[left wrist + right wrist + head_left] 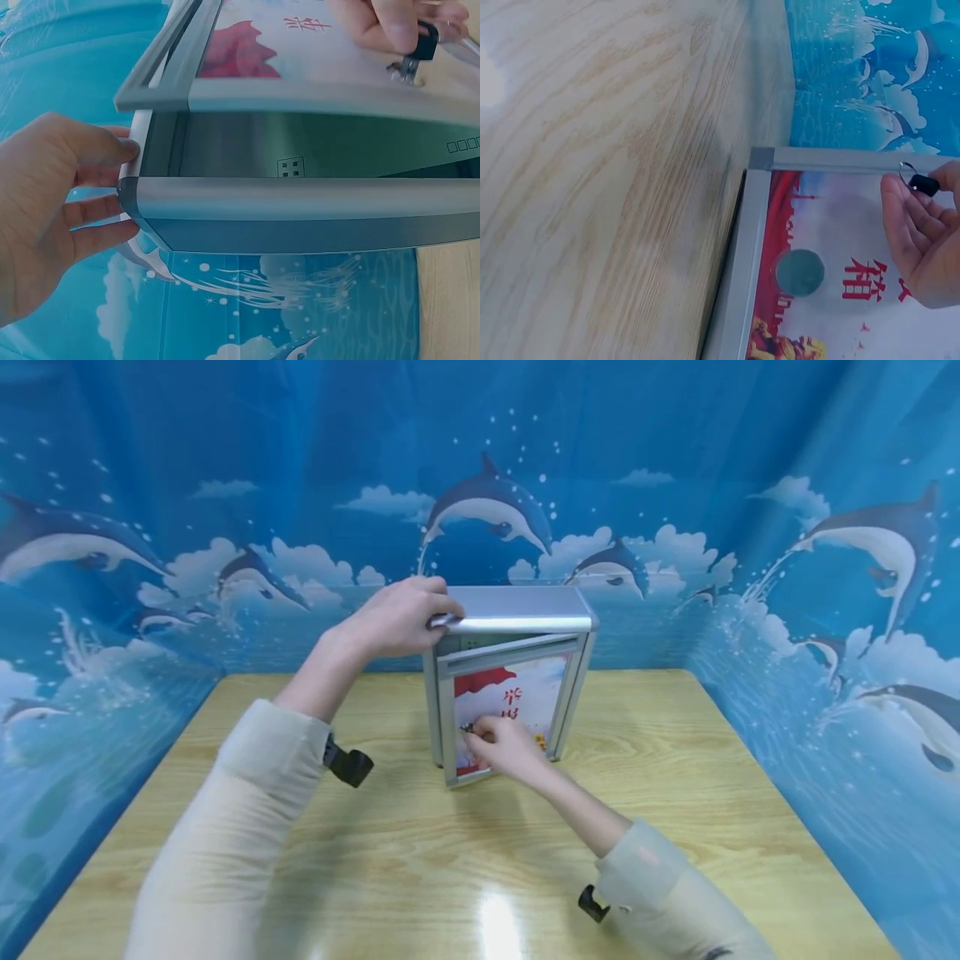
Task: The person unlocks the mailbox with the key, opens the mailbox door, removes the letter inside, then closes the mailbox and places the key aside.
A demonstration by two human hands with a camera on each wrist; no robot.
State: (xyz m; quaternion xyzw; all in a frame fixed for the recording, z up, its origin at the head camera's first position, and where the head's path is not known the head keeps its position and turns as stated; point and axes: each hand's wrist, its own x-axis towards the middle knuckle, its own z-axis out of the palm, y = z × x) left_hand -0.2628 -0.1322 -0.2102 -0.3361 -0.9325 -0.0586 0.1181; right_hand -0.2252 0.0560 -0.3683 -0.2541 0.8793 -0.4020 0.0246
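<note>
A dolphin-printed curtain [637,418] is surrounding the wooden desk [720,827], and a grey metal box [525,603] is standing upright near the far edge, slightly right of its middle. Its door [551,685] is sitting ajar, gapping along the top and left. The left hand [405,614] is curling at the box's upper-left corner, holding it between thumb and fingers; the right hand [506,747] is closing thumb and fingertips around a small black-headed key [426,41] at the lock [409,71], its ring [904,171] hanging alongside. Handling the door well is probably calling for firm bracing at that corner, the thumb staying clear of the gap, and guiding the key along the door's arc without twisting or bending it. The box's front is facing the person, its long axis apparently running vertically; the key is pointing into the door, roughly square to the panel.
</note>
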